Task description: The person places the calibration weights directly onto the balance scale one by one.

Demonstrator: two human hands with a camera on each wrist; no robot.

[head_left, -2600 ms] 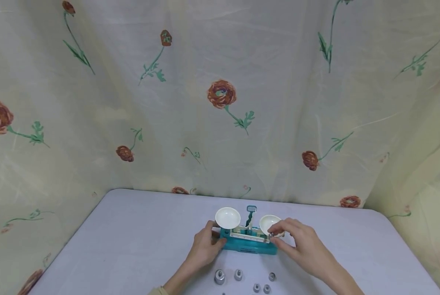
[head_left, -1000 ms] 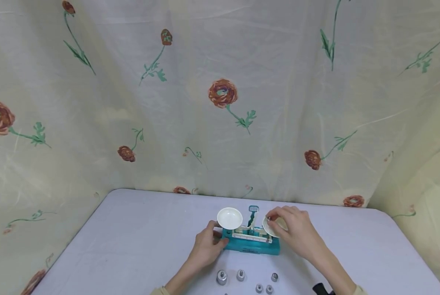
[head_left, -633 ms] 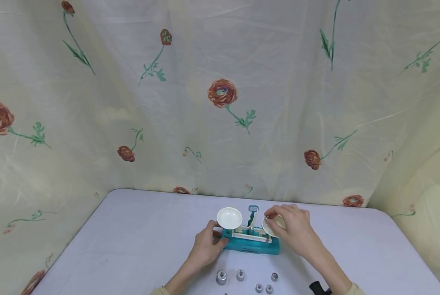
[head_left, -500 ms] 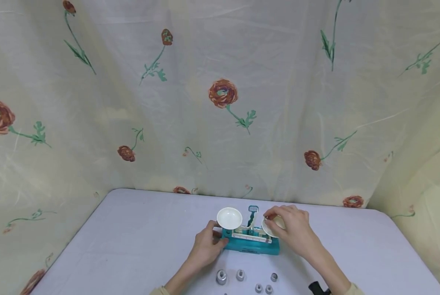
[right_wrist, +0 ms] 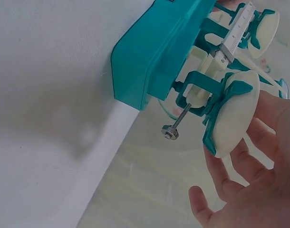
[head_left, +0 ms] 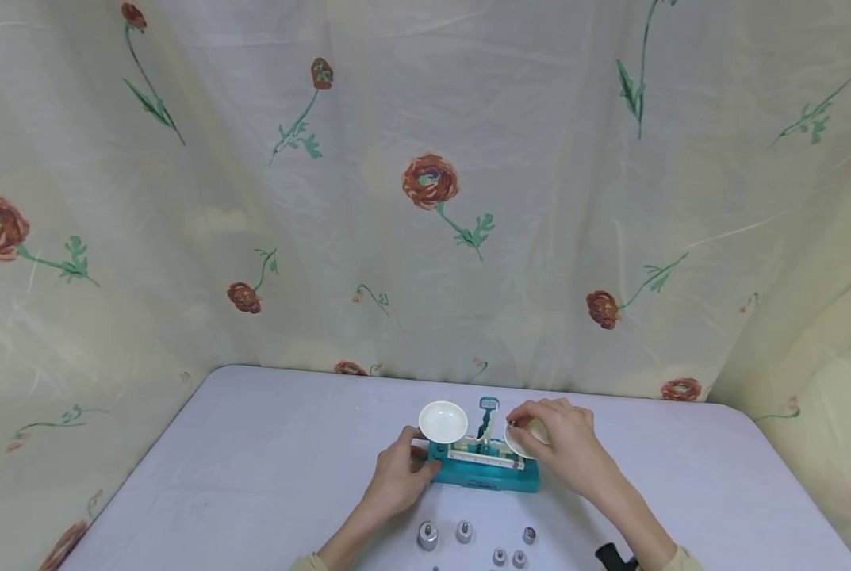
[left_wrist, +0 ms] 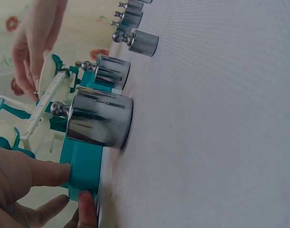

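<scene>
In the head view, at lower centre, my left hand (head_left: 395,480) grips the scale (head_left: 485,476) by its left end, and my right hand (head_left: 571,446) pinches a tiny silver piece (head_left: 511,424) over the right pan (head_left: 539,431), weights (head_left: 427,535) standing near the bottom edge. In the left wrist view the scale is at left, partly behind weights; in the right wrist view the right pan hides my pinch.

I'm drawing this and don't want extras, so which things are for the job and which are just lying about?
For the job, it seems:
scale, gripped by the left hand
tiny metal piece, pinched by the right hand
weights, probably, though untouched

Just there:
curtain
black thing at the bottom edge; can't tell what
</scene>
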